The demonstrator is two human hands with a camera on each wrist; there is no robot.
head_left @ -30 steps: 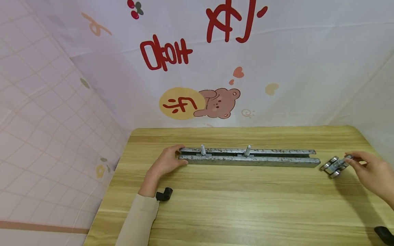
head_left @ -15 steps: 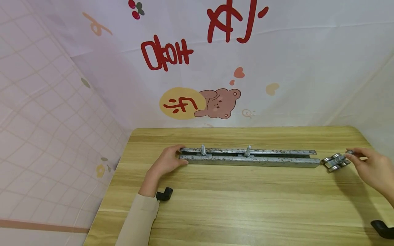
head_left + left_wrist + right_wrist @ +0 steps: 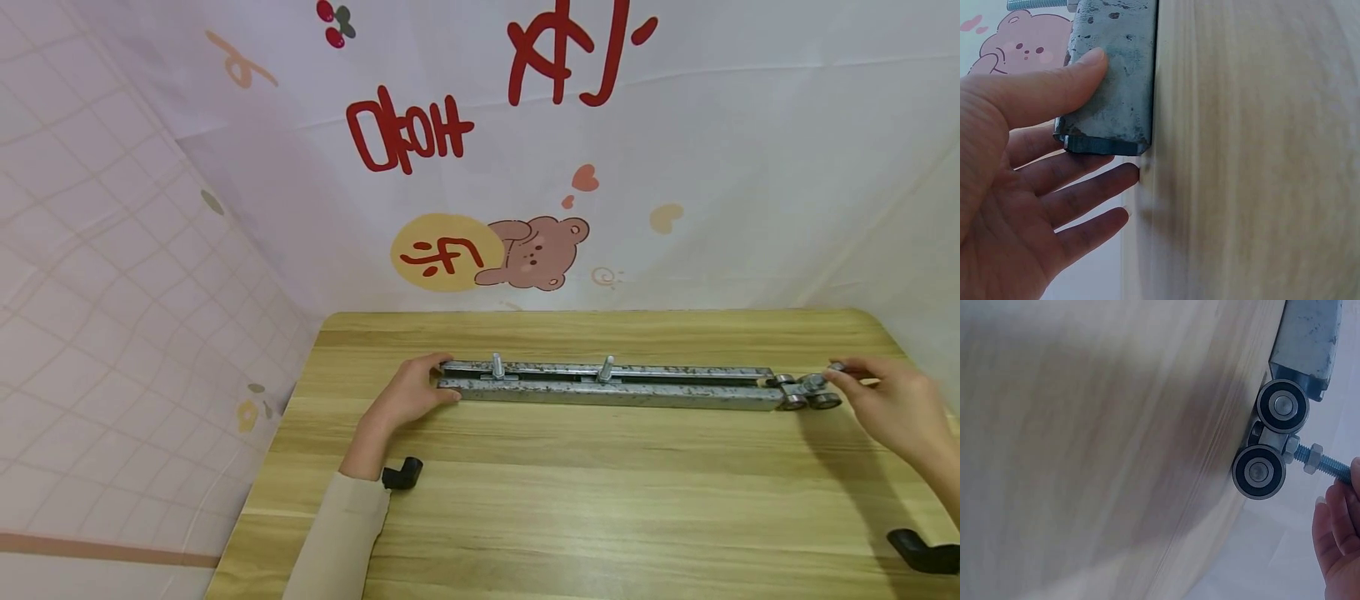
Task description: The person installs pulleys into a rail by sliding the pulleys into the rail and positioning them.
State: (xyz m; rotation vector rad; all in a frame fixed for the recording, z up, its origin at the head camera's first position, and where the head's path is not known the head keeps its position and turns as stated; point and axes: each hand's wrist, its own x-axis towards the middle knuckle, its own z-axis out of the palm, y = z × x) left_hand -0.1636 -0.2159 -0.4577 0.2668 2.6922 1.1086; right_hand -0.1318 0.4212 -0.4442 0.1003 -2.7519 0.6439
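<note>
A long grey metal channel rail [image 3: 675,396], spotted with rust, lies on the table with its slot facing up. Two threaded bolts [image 3: 498,367] rise from the slot, each on a plate seated inside. My left hand [image 3: 408,390] grips the rail's left end, thumb on the near side and fingers on the far side. At the right end, my right hand [image 3: 892,400] pinches the threaded bolt [image 3: 1329,465] of a roller trolley [image 3: 810,392]. Its bearing wheels [image 3: 1259,472] sit low, with the leading wheels right at the rail's open end.
The wooden table [image 3: 600,500] backs onto a white printed cloth [image 3: 712,167] with a cartoon bear. A black elbow-shaped piece [image 3: 402,473] is beside the left wrist, and another black piece [image 3: 922,552] is near the right forearm.
My right hand has brought the trolley leftward and turned it level, from apart and tilted to lined up at the rail's right end. The left hand and rail stay in place.
</note>
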